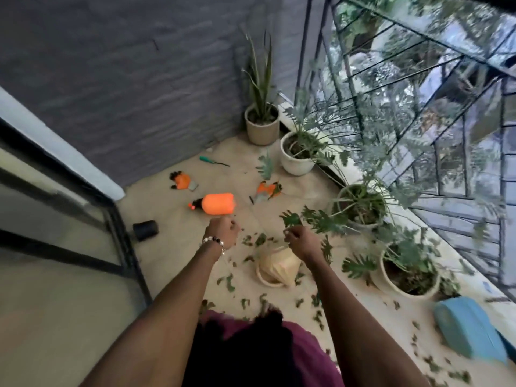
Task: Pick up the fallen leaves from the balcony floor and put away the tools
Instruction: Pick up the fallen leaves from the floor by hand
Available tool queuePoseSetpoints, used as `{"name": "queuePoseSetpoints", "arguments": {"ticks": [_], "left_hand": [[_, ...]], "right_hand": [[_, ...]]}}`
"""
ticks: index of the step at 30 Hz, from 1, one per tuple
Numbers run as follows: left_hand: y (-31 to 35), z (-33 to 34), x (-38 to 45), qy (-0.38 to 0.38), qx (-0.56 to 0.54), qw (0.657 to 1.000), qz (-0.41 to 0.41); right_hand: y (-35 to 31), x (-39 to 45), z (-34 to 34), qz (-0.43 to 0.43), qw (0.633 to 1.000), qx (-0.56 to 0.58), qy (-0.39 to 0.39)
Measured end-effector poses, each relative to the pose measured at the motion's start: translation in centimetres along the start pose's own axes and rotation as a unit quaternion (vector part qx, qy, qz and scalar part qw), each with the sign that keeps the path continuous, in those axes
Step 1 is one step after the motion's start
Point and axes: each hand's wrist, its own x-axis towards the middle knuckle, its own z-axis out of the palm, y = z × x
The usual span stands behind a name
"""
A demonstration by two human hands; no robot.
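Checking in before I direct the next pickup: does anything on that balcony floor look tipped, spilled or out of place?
Yes. The orange spray bottle lies on its side, the woven basket is tipped over, and a small black pot lies toppled by the door frame. Leaf scraps litter the floor.

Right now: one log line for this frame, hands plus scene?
left hand: curled, contents unclear | right hand: pinching leaf | basket: below right hand | leaves: scattered on floor | sprayer: lying on floor
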Motion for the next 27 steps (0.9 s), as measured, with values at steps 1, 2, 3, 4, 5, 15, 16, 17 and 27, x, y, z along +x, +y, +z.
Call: {"name": "queuePoseSetpoints", "arguments": {"ticks": [1,2,3,4,5,15,16,17,27], "left_hand": [[-0.1,-0.4,1.0,-0.003,-0.009,1.000,-0.001],[-0.2,-0.7,2.0,-0.012,-0.016,1.000,-0.002],[-0.3,-1.0,3.0,-0.024,-0.016,1.000,-0.001],[-0.4,-1.5,4.0,-0.036,-0.009,0.999,0.003],[-0.5,-2.0,5.2,-0.046,0.004,0.999,0.010],[-2.6,-7.5,21.7,-0.135,0.117,0.978,0.107],[-2.8,-8.2,23.9,-0.138,0.115,0.976,0.123],[-3.1,-9.2,26.0,-0.148,0.116,0.972,0.141],[-3.6,-16.7,39.8,-0.217,0.175,0.937,0.212]], "right_hand": [[-0.7,1.3,0.0,-0.001,1.000,0.005,0.001],[-1.3,2.4,0.1,-0.003,1.000,0.014,0.000],[-2.0,3.5,0.2,-0.004,1.000,0.017,-0.003],[-2.6,4.7,0.4,-0.001,1.000,0.018,-0.009],[-3.2,6.0,0.5,0.004,1.000,0.024,-0.012],[-9.2,16.4,4.5,0.111,0.985,0.119,0.056],[-9.9,17.4,5.0,0.123,0.982,0.120,0.076],[-10.6,18.3,5.6,0.142,0.976,0.131,0.101],[-19.2,19.7,10.8,0.270,0.875,0.283,0.285]]}}
